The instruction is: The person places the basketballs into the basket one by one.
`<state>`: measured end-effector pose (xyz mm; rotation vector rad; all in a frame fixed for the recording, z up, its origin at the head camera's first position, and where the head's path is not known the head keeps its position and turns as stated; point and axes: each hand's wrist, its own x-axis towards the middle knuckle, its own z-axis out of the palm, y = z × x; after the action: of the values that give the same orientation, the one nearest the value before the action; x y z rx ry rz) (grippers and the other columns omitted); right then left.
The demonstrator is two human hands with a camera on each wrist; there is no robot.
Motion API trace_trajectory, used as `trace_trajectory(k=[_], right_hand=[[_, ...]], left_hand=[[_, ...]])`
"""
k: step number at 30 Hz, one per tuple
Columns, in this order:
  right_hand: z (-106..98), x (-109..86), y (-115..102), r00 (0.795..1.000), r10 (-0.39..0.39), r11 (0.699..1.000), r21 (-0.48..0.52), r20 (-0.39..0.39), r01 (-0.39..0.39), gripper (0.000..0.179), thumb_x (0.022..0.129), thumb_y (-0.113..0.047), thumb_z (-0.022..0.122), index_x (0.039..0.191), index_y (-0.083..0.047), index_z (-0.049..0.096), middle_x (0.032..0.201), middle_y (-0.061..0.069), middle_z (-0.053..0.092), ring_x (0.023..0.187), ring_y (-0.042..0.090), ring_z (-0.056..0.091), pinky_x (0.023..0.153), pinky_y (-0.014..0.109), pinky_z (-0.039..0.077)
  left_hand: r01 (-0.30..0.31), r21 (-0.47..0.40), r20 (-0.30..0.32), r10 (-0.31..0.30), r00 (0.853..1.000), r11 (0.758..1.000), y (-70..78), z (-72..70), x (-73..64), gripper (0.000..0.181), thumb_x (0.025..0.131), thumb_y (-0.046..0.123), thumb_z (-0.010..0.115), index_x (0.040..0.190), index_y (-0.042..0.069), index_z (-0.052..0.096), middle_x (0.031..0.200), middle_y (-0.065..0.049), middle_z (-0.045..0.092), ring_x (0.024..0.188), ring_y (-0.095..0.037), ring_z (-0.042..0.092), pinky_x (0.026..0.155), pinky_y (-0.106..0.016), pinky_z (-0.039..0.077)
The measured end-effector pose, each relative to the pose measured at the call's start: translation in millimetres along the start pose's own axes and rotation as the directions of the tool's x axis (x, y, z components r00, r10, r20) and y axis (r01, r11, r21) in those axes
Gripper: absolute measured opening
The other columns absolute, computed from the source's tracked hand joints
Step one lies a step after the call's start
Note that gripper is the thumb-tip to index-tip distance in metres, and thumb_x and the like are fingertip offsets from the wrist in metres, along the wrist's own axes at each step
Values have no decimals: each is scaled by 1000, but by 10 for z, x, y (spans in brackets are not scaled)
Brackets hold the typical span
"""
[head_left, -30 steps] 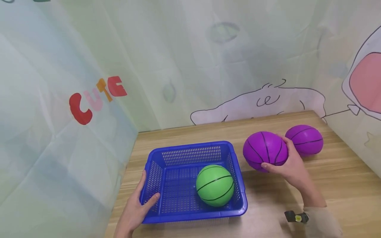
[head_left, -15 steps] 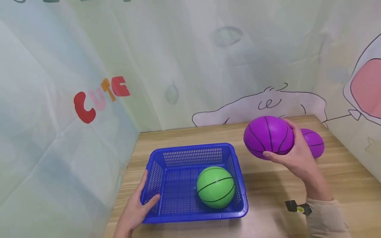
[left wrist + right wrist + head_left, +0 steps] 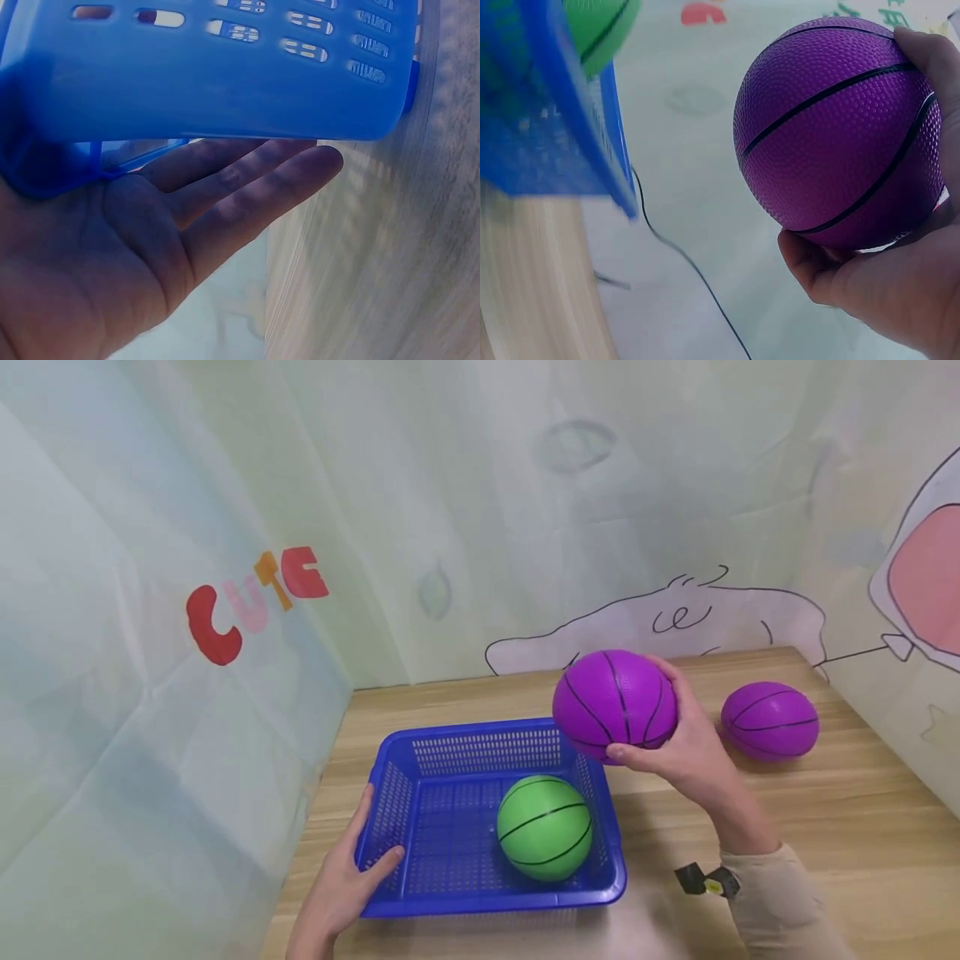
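A purple toy basketball (image 3: pixel 615 702) is in my right hand (image 3: pixel 693 756), held up off the table near the basket's back right corner. In the right wrist view, fingers and thumb wrap round the pebbled purple ball (image 3: pixel 832 135). My left hand (image 3: pixel 337 881) grips the left side of a blue plastic basket (image 3: pixel 487 906), thumb inside the rim and fingers outside. The left wrist view has those fingers (image 3: pixel 255 202) against the basket's outer wall (image 3: pixel 217 97). Inside the basket, on its right side, rests a green toy basketball (image 3: pixel 543 828).
A second purple ball (image 3: pixel 770 721) lies on the wooden table (image 3: pixel 847 827) at the right. Printed cloth walls (image 3: pixel 420 510) stand at the back and both sides. A thin dark cable (image 3: pixel 690 262) shows in the right wrist view.
My right hand has lifted the purple ball off the table and carried it left to the basket's back right corner, uncovering the second purple ball. My left hand stays on the basket.
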<state>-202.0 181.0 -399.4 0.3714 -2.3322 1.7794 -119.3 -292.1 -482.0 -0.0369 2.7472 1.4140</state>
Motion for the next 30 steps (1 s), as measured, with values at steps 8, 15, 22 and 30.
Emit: trace_trajectory(k=[8, 15, 22, 30], right_hand=[[348, 88, -103, 996, -42, 992, 124, 72, 33, 119, 75, -6, 101, 171, -28, 34, 162, 15, 50, 135, 43, 65, 104, 43, 63], [562, 88, -178, 991, -66, 985, 166, 116, 46, 122, 73, -9, 103, 172, -29, 33, 163, 14, 49, 136, 43, 66, 106, 55, 62], [740, 76, -246, 984, -87, 983, 176, 155, 59, 122, 73, -14, 104, 171, -30, 34, 163, 12, 51, 138, 42, 65, 106, 55, 62], [985, 46, -294, 973, -108, 973, 223, 202, 62, 121, 71, -17, 106, 169, -35, 36, 163, 9, 51, 137, 40, 66, 104, 51, 64]], left_hand=[[-18, -12, 2, 18, 1000, 1000, -17, 8, 29, 105, 104, 26, 79, 182, 26, 8, 184, -21, 15, 164, -55, 25, 128, -76, 27], [8, -21, 8, -8, 1000, 1000, -5, 2, 32, 104, 105, 28, 78, 181, 29, 7, 186, -17, 12, 166, -54, 21, 130, -76, 23], [-12, -45, 2, 12, 1000, 999, -8, 5, 22, 100, 107, 21, 74, 181, 28, 8, 185, -21, 14, 163, -55, 26, 128, -75, 28], [-7, -34, 2, 7, 1000, 999, -1, 6, 22, 99, 108, 20, 73, 181, 30, 8, 185, -19, 13, 163, -53, 27, 128, -75, 28]])
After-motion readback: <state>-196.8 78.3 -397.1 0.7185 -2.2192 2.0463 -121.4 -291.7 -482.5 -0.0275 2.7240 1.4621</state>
